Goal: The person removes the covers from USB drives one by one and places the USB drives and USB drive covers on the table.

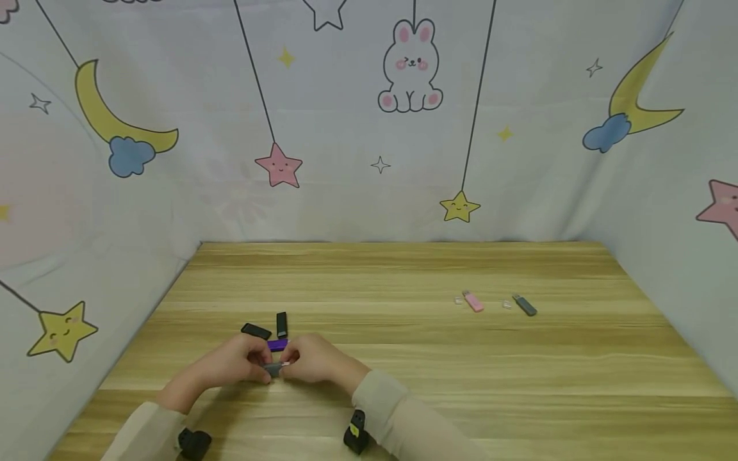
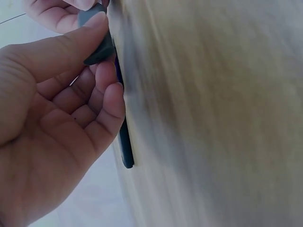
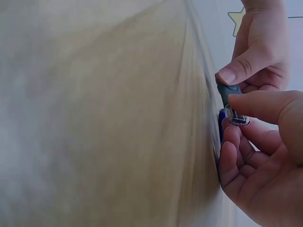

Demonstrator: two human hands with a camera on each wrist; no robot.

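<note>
Low over the front left of the table, my left hand pinches a dark grey USB stick between thumb and fingers. My right hand meets it from the other side. In the right wrist view, its thumb and forefinger pinch a small clear cap at the connector end of the stick. The left wrist view shows the rounded rear end of the grey stick below the left thumb. Just behind the hands lies a purple USB stick, partly hidden by the fingers.
Two black USB sticks, one slanted and one pointing away, lie behind the purple one. Farther back right are a pink USB stick, another grey one and two clear caps. A printed cloth backs the wooden table.
</note>
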